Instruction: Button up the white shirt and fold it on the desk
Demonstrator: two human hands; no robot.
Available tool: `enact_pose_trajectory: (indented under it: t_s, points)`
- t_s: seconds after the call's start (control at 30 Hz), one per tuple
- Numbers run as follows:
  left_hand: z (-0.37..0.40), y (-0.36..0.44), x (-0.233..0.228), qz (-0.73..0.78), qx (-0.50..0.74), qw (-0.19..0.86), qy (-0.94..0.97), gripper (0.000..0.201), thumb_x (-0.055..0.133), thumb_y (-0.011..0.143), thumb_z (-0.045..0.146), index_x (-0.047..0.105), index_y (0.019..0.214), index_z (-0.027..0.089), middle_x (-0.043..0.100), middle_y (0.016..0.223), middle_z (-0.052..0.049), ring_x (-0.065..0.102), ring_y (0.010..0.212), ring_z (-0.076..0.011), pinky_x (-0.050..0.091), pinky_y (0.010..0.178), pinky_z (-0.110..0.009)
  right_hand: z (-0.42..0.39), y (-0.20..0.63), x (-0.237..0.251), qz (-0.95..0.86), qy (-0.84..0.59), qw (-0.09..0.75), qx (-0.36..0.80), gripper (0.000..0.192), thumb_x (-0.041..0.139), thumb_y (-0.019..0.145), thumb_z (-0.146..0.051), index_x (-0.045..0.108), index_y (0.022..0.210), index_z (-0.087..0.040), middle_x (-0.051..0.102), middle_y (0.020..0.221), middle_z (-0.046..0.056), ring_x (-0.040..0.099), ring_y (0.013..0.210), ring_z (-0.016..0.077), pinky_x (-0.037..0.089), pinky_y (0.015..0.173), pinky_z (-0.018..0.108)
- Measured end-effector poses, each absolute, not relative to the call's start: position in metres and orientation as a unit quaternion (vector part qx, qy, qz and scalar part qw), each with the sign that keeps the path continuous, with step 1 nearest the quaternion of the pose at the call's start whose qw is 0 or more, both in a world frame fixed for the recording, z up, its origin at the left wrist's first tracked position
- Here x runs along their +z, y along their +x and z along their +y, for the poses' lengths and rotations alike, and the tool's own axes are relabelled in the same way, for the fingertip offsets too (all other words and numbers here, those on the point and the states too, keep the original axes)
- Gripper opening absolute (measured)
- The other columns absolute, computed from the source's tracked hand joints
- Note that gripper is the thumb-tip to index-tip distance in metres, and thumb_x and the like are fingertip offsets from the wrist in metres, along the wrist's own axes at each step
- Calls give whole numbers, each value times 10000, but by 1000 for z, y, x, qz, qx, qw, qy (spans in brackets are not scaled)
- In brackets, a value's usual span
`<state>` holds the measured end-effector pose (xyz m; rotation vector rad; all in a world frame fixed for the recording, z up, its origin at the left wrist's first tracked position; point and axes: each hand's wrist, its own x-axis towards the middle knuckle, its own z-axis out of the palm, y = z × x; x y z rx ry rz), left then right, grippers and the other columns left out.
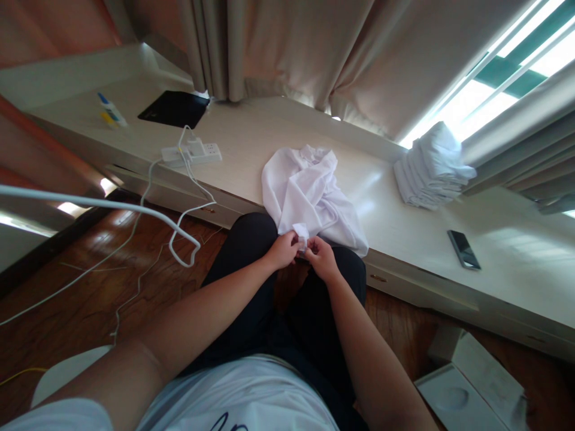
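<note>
A crumpled white shirt (305,185) lies on the front edge of the white ledge and hangs down over it towards my knees. My left hand (286,248) pinches one side of a small flap of the shirt, which looks like a cuff. On the other side of that flap, the fingers of my right hand (320,254) are closed on the fabric. Both hands are close together between my knees. The fingertips partly hide the bit of cloth they hold, so any button there cannot be made out.
A stack of folded white cloth (431,167) and a phone (463,249) are on the ledge (386,221) to the right. Leftward are a power strip (193,152) with white cables, a black mat (174,108) and a glue-like tube (112,109). An open white box (471,383) sits on the floor.
</note>
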<state>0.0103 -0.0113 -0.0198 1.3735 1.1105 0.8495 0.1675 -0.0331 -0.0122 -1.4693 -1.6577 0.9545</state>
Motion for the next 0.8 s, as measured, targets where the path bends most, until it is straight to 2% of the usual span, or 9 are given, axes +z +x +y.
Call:
enact_pose_trajectory:
  t_s: [0.6, 0.8]
  points:
    - [-12, 9, -19, 476, 358, 557, 579, 158, 595, 850, 269, 565, 946, 147, 616, 783, -40, 565, 537, -105, 433, 371, -161, -34, 166, -11, -629, -569, 357, 392, 109, 548, 745, -298, 565, 808, -211, 573, 652, -27, 495, 567, 125, 401, 534, 241]
    - [-12, 8, -18, 478, 358, 545, 588, 139, 592, 843, 271, 562, 907, 151, 605, 780, -31, 565, 523, -106, 424, 353, -163, -33, 165, -11, -606, -563, 358, 433, 117, 543, 751, -307, 554, 818, -211, 582, 628, -26, 498, 523, 124, 399, 495, 246]
